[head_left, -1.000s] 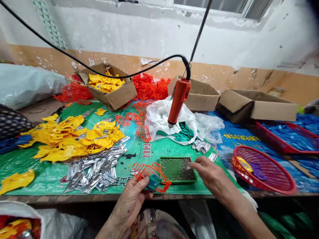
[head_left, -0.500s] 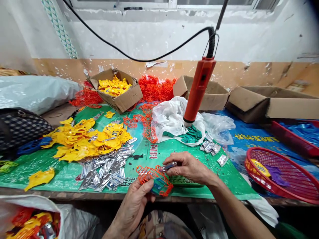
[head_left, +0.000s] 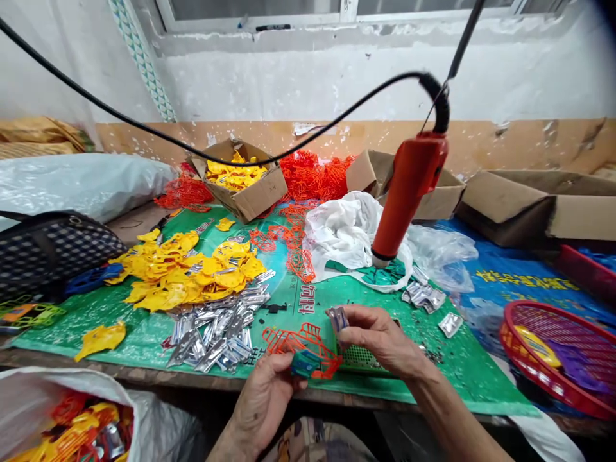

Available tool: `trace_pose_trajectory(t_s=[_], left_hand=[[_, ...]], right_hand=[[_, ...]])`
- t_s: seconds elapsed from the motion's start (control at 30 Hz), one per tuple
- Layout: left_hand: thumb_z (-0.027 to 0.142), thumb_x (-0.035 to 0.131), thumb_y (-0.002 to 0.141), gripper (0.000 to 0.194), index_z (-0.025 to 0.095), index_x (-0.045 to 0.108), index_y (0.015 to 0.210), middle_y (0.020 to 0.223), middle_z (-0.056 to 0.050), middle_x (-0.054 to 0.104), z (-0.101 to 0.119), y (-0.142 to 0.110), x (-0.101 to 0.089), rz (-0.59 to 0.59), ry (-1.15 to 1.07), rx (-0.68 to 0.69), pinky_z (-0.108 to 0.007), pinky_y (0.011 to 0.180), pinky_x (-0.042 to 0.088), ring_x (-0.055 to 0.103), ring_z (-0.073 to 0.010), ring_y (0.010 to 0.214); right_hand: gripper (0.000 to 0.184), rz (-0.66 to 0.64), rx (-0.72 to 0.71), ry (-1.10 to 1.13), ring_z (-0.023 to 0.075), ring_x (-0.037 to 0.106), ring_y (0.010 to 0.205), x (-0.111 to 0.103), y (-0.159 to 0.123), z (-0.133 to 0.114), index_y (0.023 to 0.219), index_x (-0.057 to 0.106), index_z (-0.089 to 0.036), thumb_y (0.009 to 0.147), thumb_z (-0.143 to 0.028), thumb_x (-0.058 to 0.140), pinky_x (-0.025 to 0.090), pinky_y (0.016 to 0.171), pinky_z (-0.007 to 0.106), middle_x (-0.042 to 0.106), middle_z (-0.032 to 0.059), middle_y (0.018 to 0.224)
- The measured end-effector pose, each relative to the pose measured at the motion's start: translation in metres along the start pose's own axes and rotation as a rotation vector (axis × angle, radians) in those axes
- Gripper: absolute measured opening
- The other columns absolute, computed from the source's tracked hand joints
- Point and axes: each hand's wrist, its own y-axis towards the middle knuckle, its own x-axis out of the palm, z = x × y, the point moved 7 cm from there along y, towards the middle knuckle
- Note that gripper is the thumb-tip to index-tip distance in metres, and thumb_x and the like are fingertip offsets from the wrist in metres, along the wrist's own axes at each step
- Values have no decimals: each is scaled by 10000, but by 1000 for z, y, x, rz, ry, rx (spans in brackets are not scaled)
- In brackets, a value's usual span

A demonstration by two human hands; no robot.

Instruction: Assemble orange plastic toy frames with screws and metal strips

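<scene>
Near the table's front edge, my left hand [head_left: 267, 394] pinches an orange openwork plastic frame [head_left: 283, 340] with a green plastic part [head_left: 305, 364] against it. My right hand [head_left: 380, 337] is closed on a small silver metal piece [head_left: 337, 319], raised just above the frame's right end and apart from it. Behind my right fingers sits a green perforated basket [head_left: 366, 359], partly hidden. To the left lie a heap of silver metal pieces [head_left: 216, 337] and a pile of yellow plastic parts [head_left: 192, 276].
An orange electric screwdriver [head_left: 409, 192] hangs on a cord over a white bag [head_left: 337, 231] with green parts. Cardboard boxes [head_left: 262, 192] and orange frames [head_left: 315, 179] line the wall. A red basket [head_left: 510, 340] stands right; an open sack [head_left: 144, 417] of parts is lower left.
My right hand has drawn the silver piece up and away from the orange frame, tilting it more upright. My left hand keeps its hold. The whole view has shifted slightly.
</scene>
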Motion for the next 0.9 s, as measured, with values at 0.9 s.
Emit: trace_pose_trajectory(t_s=[0.9], left_hand=[[253, 619, 832, 440, 202, 587, 1268, 1286, -128, 582, 74, -46, -4, 349, 1076, 831, -297, 678, 502, 597, -154, 729]], right_hand=[[179, -110, -132, -709, 132, 508, 673, 36, 11, -1, 781, 632, -171, 901, -297, 591, 365, 631, 251, 599, -3, 723]])
